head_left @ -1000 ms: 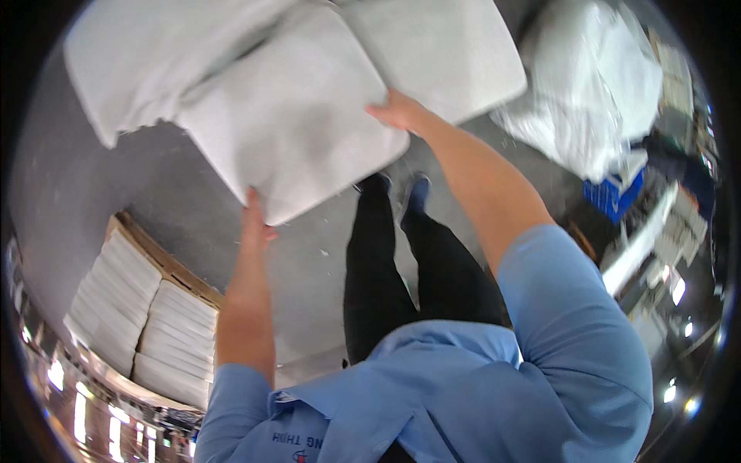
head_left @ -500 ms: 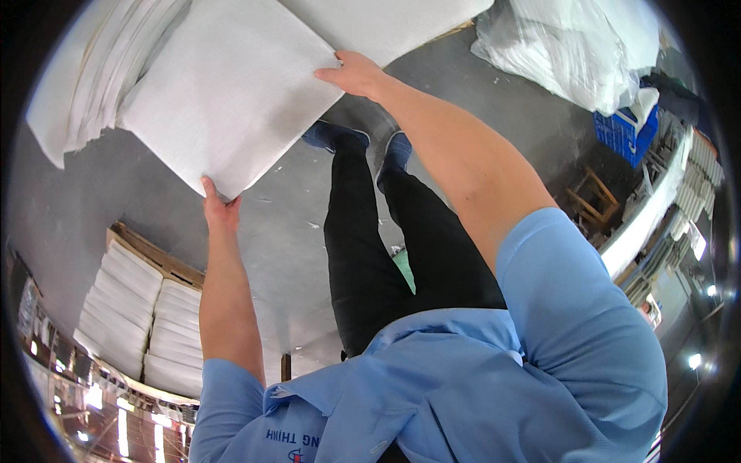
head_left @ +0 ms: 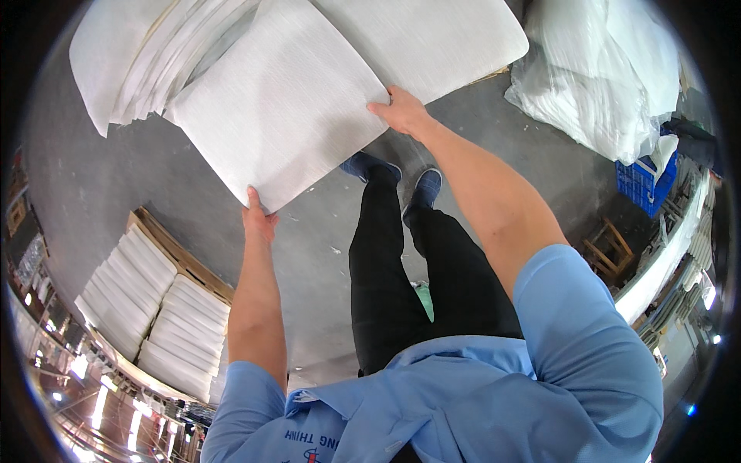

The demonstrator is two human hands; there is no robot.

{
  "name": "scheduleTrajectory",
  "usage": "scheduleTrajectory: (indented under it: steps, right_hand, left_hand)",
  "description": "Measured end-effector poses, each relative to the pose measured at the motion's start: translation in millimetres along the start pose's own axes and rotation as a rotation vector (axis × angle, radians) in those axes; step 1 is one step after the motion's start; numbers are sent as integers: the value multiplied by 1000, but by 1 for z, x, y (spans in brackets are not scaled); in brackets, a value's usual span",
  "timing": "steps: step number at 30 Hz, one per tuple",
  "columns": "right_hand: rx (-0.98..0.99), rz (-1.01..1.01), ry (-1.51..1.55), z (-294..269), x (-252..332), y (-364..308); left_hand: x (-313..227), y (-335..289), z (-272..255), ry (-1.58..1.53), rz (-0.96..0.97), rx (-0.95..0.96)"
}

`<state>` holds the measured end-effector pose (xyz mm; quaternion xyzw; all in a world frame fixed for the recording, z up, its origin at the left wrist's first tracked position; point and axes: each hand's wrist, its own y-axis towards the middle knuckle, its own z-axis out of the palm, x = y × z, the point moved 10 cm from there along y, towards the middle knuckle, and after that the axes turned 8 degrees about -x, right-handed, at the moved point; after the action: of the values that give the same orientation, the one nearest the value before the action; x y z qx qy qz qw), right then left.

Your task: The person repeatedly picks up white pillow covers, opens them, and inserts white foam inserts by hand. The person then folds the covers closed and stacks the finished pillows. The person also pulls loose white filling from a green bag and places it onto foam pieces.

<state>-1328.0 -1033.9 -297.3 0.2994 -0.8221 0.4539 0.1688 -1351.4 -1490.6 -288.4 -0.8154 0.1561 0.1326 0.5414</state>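
Note:
A large white rectangular sheet (head_left: 278, 100) with rounded corners spans both my hands, tilted over the floor. My left hand (head_left: 258, 216) pinches its near corner, thumb on top and fingers underneath. At its right-hand corner, my right hand (head_left: 403, 112) grips the edge in the same way. Behind the held sheet lies another white sheet (head_left: 440, 46), on top of a stack. To the left, a pile of similar white sheets (head_left: 147, 54) fans out, and the held sheet's far left edge meets it.
Two stacks of folded white pieces (head_left: 166, 309) sit on a wooden pallet (head_left: 204, 274) at the lower left. Clear plastic wrap (head_left: 587, 85) covers a white bundle at the far right. Beside that are a blue crate (head_left: 647, 184) and a small wooden stool (head_left: 608, 248). My feet stand on the grey floor (head_left: 316, 247).
The view has shifted, so the sheets, my hands and the floor items appear further right and lower. Both hands keep their grip on the sheet's corners.

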Motion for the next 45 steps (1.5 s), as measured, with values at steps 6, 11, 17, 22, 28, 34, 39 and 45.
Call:
scheduleTrajectory:
  steps: [6,11,17,22,28,34,39,45]
  right_hand:
    - [-100,-36,-89,-20,4,-10]
    - [-145,-86,157,-40,-2,-104]
    - [99,-9,-85,-59,-142,-276]
    - [-151,506,-87,-157,-293,-408]
    - [-1094,803,772,-219,-350,-575]
    - [-864,1005,1048,-17,-317,-616]
    - [-385,964,991,124,-279,-631]
    - [-392,1085,1274,111,-317,-714]
  left_hand:
    - [-20,-24,11,382,7,-252]
    - [-16,-86,22,675,209,-73]
    - [61,-261,71,870,52,491]
    - [41,-347,74,970,446,555]
    - [-56,-330,62,1226,465,658]
    - [-184,-350,139,1309,855,310]
    - [-114,-412,252,1525,927,452]
    - [91,-524,382,1903,1046,816]
